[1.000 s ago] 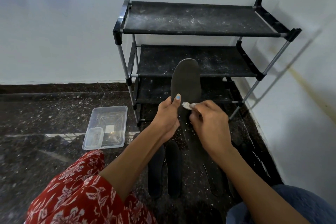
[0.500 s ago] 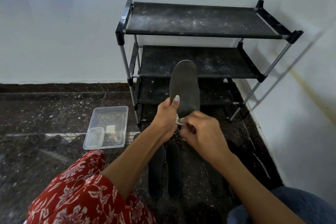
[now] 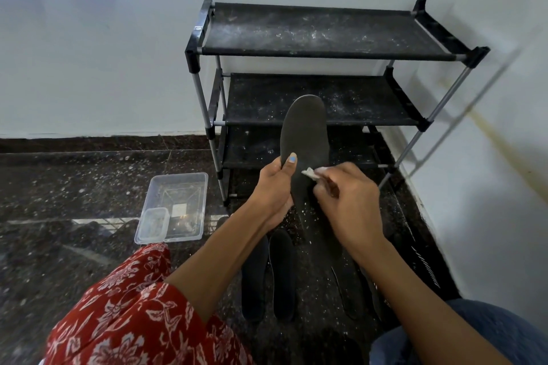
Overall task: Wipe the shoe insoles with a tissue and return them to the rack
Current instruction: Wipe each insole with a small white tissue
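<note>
My left hand (image 3: 274,187) grips a dark grey insole (image 3: 305,133) by its lower half and holds it upright, thumb across its face, in front of the rack. My right hand (image 3: 350,204) pinches a small crumpled white tissue (image 3: 311,172) against the insole's face, just right of my left thumb. The black three-shelf shoe rack (image 3: 326,52) stands against the white wall, its shelves dusted with white specks. Two black insoles (image 3: 281,272) lie side by side on the floor under my arms, and more dark insoles (image 3: 350,284) lie to their right, partly hidden by my right forearm.
A clear plastic tub (image 3: 178,204) with a smaller clear container (image 3: 152,224) inside sits on the speckled dark floor left of the rack. White walls close the space behind and on the right. My knees fill the lower corners.
My right hand slid the tissue down the insole towards my left hand, then back up and to the right. The left hand kept its grip on the insole.
</note>
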The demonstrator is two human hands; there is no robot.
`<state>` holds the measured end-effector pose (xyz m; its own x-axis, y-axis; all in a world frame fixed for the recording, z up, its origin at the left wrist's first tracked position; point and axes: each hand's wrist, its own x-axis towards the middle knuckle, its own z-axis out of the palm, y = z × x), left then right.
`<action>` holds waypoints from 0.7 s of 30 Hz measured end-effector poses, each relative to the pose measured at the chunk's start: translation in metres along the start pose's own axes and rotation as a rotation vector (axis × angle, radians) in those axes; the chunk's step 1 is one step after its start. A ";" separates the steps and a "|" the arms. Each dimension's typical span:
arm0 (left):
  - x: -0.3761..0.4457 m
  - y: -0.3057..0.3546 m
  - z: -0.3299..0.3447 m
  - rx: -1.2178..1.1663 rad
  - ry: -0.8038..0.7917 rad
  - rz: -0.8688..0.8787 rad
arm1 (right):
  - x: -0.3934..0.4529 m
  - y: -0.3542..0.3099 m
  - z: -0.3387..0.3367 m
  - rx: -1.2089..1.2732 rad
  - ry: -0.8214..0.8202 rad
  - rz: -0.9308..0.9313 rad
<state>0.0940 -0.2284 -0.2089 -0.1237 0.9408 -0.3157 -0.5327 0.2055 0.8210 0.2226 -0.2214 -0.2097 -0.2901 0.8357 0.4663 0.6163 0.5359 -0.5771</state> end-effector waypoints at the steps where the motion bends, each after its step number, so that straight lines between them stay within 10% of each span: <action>1: 0.001 -0.001 0.001 0.013 0.005 0.009 | -0.002 -0.003 0.001 0.001 -0.041 -0.057; 5: 0.004 -0.004 0.000 0.051 0.061 0.007 | -0.012 -0.007 0.002 0.054 -0.284 -0.159; 10: 0.002 -0.003 0.004 0.003 0.013 -0.009 | -0.005 0.005 -0.008 -0.021 -0.050 -0.030; 15: 0.004 -0.002 0.009 0.017 0.045 -0.017 | -0.022 0.000 -0.008 0.007 -0.268 -0.134; 21: -0.003 -0.001 0.012 0.014 -0.115 -0.068 | -0.019 0.007 -0.012 0.040 -0.096 -0.067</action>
<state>0.1048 -0.2277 -0.2029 0.0095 0.9490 -0.3150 -0.5248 0.2729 0.8063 0.2413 -0.2350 -0.2145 -0.3999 0.8046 0.4390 0.5643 0.5935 -0.5738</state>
